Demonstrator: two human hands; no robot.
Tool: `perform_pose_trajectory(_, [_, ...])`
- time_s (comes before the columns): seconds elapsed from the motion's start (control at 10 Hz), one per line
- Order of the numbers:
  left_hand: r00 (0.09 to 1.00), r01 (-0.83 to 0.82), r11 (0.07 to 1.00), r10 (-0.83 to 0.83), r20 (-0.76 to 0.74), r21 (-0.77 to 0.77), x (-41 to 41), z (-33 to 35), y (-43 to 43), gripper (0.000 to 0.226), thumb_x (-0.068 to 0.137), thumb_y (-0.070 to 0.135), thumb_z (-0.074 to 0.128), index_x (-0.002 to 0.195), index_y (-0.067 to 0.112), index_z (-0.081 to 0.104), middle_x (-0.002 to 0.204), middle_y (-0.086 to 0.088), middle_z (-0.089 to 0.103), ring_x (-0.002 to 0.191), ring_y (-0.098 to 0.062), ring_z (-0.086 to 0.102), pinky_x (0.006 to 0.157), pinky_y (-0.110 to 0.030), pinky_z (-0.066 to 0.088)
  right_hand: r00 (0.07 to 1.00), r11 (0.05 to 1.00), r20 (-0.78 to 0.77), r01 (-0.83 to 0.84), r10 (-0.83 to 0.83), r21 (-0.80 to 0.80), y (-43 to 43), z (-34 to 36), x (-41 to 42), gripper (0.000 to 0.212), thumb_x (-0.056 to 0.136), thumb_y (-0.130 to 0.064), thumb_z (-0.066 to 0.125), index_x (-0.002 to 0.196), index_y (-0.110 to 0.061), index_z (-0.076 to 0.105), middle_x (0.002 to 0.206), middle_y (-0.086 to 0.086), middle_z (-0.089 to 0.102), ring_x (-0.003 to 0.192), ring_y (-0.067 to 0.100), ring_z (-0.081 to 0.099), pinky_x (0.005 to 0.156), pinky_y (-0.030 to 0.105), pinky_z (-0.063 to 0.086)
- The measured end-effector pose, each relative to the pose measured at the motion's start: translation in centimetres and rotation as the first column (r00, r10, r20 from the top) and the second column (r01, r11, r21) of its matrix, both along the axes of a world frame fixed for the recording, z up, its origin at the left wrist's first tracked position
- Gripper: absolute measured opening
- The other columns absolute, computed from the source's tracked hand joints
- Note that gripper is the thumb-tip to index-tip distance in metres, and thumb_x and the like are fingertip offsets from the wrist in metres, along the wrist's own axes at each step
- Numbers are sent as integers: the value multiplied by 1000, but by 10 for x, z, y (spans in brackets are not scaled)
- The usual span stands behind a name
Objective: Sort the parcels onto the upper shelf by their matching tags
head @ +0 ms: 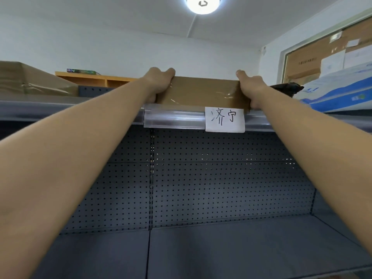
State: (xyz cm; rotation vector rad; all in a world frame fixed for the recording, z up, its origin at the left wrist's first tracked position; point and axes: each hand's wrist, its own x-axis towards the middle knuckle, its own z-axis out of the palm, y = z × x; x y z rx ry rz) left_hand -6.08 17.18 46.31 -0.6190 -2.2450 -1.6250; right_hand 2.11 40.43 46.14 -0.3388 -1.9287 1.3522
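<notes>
A flat brown cardboard parcel [203, 92], taped with clear tape, rests at the front edge of the grey upper shelf [70, 108]. My left hand [159, 83] grips its left end and my right hand [250, 87] grips its right end, both arms stretched upward. Directly below the parcel a white paper tag [225, 119] with handwritten characters hangs on the shelf's clear label strip [174, 118].
A large brown box [34, 81] sits on the upper shelf at left. At right lie a black-wrapped parcel [286, 88] and a white-and-blue bag [340, 91]. Below is a grey lower shelf [221, 248] with a perforated back panel [221, 178]. A ceiling lamp [202, 4] shines above.
</notes>
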Motion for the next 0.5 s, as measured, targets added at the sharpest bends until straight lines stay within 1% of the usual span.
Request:
perform_pose_trajectory(0.1, [1000,7,997,-8,-19,-75,-10,-3,4,54,91,50,46,110,0,54,100,-12,63,96,-30,62,83,-37,54,999,998,-4,40,-40,44,8,-3,-11,75,93,-56,47,147,-4,37,142,13,52,125,32,52,103,39,43])
perform_pose_trajectory(0.2, [999,38,985,-39,-2,-166,-19,0,5,87,70,77,51,115,3,59,117,-14,67,104,-33,65,98,-45,49,988,979,-9,156,-156,133,20,-2,-21,68,98,-51,43,145,-2,38,144,18,50,127,35,50,86,35,39])
perform_pose_trajectory(0.3, [996,91,978,-90,14,-188,-38,4,10,108,46,93,56,111,6,63,115,-14,70,103,-34,67,96,-48,50,969,937,-22,243,-246,251,25,0,-24,66,101,-50,39,142,1,41,145,22,50,128,37,50,83,33,36])
perform_pose_trajectory(0.4, [999,51,985,-52,-6,-162,-34,3,10,119,35,97,58,107,3,64,109,-13,71,101,-34,68,95,-49,51,966,923,4,245,-258,295,20,0,-18,69,102,-54,34,143,0,42,146,23,49,130,37,49,92,36,41])
perform_pose_trajectory(0.5, [987,-69,974,35,-156,-216,5,-2,11,81,79,81,42,99,4,56,93,-12,63,93,-31,61,82,-40,51,956,894,-69,292,-286,340,15,-1,-11,66,102,-55,29,133,-2,53,136,22,56,122,36,54,92,34,39])
